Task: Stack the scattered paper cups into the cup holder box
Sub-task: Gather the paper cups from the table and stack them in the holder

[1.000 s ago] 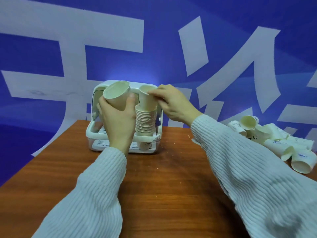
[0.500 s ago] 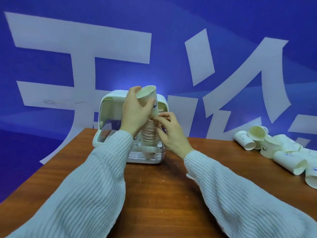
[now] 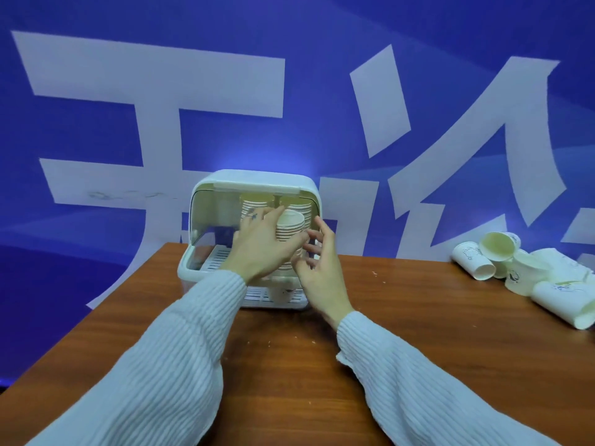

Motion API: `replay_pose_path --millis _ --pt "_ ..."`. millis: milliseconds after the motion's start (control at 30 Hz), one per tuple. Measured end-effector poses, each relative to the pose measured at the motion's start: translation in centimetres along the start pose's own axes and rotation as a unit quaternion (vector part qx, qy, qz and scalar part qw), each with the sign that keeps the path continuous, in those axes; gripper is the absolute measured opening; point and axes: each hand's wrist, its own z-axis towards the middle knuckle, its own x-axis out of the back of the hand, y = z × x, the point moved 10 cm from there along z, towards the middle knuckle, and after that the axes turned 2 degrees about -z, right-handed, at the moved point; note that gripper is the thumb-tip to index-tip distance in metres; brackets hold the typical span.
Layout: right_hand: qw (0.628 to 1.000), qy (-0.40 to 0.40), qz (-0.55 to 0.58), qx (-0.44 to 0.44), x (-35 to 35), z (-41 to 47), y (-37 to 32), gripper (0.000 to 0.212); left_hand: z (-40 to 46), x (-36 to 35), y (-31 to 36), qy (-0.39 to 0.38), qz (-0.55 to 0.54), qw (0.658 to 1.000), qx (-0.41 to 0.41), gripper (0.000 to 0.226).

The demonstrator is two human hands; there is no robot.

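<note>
Two arms clad in a pale, ribbed knit sweater fill the lower part of the head view. The left sleeve (image 3: 154, 375) and right sleeve (image 3: 428, 391) carry fine lengthwise ribs and end in snug, closely ribbed cuffs at the wrists. The left hand (image 3: 257, 249) and right hand (image 3: 322, 278) are bare, without gloves; no rings or watch show on them.
</note>
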Motion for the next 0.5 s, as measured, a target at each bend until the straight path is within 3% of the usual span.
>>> replay_pose_path --millis 133,233,333,500 --pt "0.998 0.017 -0.051 0.03 -0.9 -1.8 0.0 0.079 -1.0 -0.2 -0.1 0.028 -0.09 0.996 -0.011 0.101" --pt "0.993 -0.008 -0.106 0.053 -1.4 -2.7 -0.2 0.082 -1.8 2.2 -2.2 0.124 -0.119 0.984 0.037 0.103" --pt "0.991 -0.021 -0.118 0.056 -1.5 -3.1 -0.2 0.081 -2.4 5.6 -5.5 0.215 -0.057 0.966 0.131 0.097" --pt "0.986 -0.034 -0.154 0.061 -2.1 -3.1 -0.2 0.085 -1.0 6.2 -7.7 0.193 0.03 0.966 0.17 0.087"
